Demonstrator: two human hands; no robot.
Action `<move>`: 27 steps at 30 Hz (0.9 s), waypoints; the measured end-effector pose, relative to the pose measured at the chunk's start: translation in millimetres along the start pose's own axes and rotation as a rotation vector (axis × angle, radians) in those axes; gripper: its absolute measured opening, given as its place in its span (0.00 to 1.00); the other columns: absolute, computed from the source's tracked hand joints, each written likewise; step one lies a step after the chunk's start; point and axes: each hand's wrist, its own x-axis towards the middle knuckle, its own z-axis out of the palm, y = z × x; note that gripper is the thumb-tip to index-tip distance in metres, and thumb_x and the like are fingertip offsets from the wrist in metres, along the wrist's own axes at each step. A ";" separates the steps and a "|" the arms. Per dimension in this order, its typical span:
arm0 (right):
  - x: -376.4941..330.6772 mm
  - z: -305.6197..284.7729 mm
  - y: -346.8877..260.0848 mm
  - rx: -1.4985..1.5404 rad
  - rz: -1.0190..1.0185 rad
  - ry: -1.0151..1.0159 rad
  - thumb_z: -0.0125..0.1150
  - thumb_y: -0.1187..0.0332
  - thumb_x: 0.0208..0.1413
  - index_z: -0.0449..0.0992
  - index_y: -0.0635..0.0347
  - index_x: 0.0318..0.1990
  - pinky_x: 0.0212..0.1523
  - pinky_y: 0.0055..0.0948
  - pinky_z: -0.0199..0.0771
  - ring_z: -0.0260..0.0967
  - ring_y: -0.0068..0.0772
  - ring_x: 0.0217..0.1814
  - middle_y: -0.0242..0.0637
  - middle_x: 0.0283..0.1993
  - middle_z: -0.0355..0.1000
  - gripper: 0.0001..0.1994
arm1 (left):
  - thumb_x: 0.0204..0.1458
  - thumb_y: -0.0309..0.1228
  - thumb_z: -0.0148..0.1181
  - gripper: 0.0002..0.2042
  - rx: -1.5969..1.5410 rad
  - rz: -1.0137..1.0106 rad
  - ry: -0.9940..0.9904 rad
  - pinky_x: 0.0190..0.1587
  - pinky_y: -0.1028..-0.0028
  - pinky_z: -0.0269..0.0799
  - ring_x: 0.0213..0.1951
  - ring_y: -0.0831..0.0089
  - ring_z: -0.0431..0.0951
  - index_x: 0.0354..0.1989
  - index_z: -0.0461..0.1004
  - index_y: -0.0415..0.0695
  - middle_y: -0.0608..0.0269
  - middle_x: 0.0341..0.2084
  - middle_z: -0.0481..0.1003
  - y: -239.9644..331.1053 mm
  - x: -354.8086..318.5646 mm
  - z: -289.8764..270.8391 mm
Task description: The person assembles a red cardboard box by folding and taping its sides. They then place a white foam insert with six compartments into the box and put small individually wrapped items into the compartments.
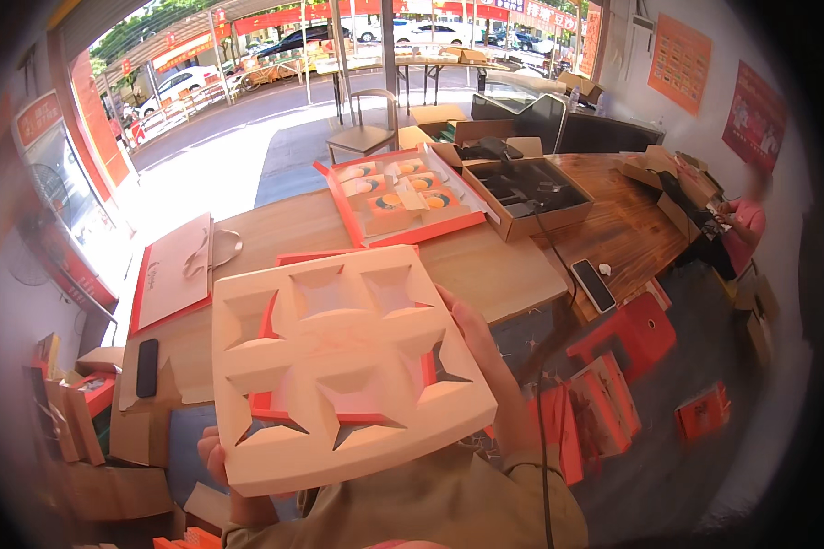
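A cream cardboard insert with several folded recesses is held up before me, tilted, above the near part of the table. My left hand grips its lower left corner, while my right hand is closed on its right edge. Red surfaces show through gaps in the recesses. Just behind the insert, part of a red box edge peeks out; the rest is hidden. Farther back, an open red gift box holds several packs with round orange-and-dark prints in a pale insert.
A pink gift bag lies on the table's left, near a dark phone. Right of the gift box stands a brown carton with black contents; a cable runs down from it. Another phone, red bags and a seated person are rightward.
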 end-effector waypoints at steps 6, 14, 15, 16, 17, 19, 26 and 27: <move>70.8 -4.2 11.0 -0.017 0.250 -0.214 0.44 0.35 0.75 0.60 0.66 0.79 0.76 0.40 0.64 0.63 0.36 0.79 0.45 0.79 0.65 0.43 | 0.72 0.48 0.50 0.17 0.529 0.452 -0.015 0.45 0.58 0.77 0.41 0.58 0.74 0.54 0.69 0.48 0.58 0.46 0.69 -10.3 41.9 -20.0; 99.4 -51.0 73.0 -0.301 -0.073 0.087 0.40 0.41 0.79 0.77 0.70 0.66 0.69 0.36 0.68 0.77 0.35 0.62 0.46 0.55 0.83 0.36 | 0.71 0.42 0.53 0.16 0.084 0.510 -0.585 0.38 0.55 0.76 0.36 0.54 0.76 0.54 0.69 0.42 0.53 0.38 0.71 -19.7 57.9 -16.7; 96.8 -59.3 81.1 -0.328 -0.198 0.128 0.39 0.43 0.80 0.78 0.70 0.65 0.69 0.36 0.67 0.77 0.35 0.61 0.46 0.53 0.84 0.35 | 0.71 0.42 0.53 0.15 0.049 0.503 -0.606 0.37 0.54 0.76 0.36 0.54 0.77 0.54 0.69 0.42 0.53 0.37 0.72 -21.0 56.4 -12.3; 95.5 -64.1 88.4 -0.347 -0.210 0.155 0.33 0.47 0.81 0.79 0.64 0.64 0.78 0.43 0.56 0.74 0.34 0.68 0.44 0.54 0.84 0.32 | 0.71 0.41 0.54 0.15 0.026 0.488 -0.620 0.36 0.54 0.76 0.35 0.53 0.77 0.53 0.69 0.41 0.52 0.36 0.72 -18.0 54.9 -6.6; 91.2 -75.0 91.3 -0.328 -0.226 0.147 0.32 0.46 0.81 0.78 0.64 0.65 0.78 0.42 0.56 0.74 0.35 0.68 0.44 0.56 0.83 0.33 | 0.71 0.40 0.54 0.15 0.006 0.470 -0.624 0.35 0.53 0.76 0.34 0.53 0.77 0.53 0.68 0.40 0.52 0.35 0.73 -15.5 54.8 -1.2; 82.9 -91.0 97.2 -0.283 -0.251 0.122 0.30 0.45 0.81 0.76 0.65 0.67 0.78 0.41 0.56 0.73 0.35 0.68 0.44 0.59 0.82 0.35 | 0.70 0.39 0.55 0.15 0.000 0.435 -0.614 0.33 0.54 0.76 0.31 0.52 0.77 0.53 0.68 0.39 0.51 0.32 0.73 -6.4 60.1 11.7; 55.8 -87.7 110.4 -0.216 -0.348 -0.136 0.33 0.37 0.79 0.66 0.69 0.75 0.82 0.41 0.49 0.56 0.41 0.83 0.48 0.79 0.63 0.41 | 0.66 0.35 0.61 0.15 0.157 0.271 -0.425 0.29 0.59 0.76 0.27 0.56 0.77 0.54 0.70 0.39 0.55 0.28 0.73 33.8 77.0 48.0; 55.2 -86.5 111.2 -0.201 -0.374 -0.098 0.33 0.38 0.79 0.65 0.69 0.75 0.82 0.41 0.50 0.56 0.41 0.83 0.47 0.79 0.63 0.40 | 0.64 0.33 0.61 0.14 0.175 0.264 -0.400 0.28 0.61 0.76 0.26 0.58 0.77 0.53 0.71 0.40 0.58 0.27 0.73 33.8 79.5 53.4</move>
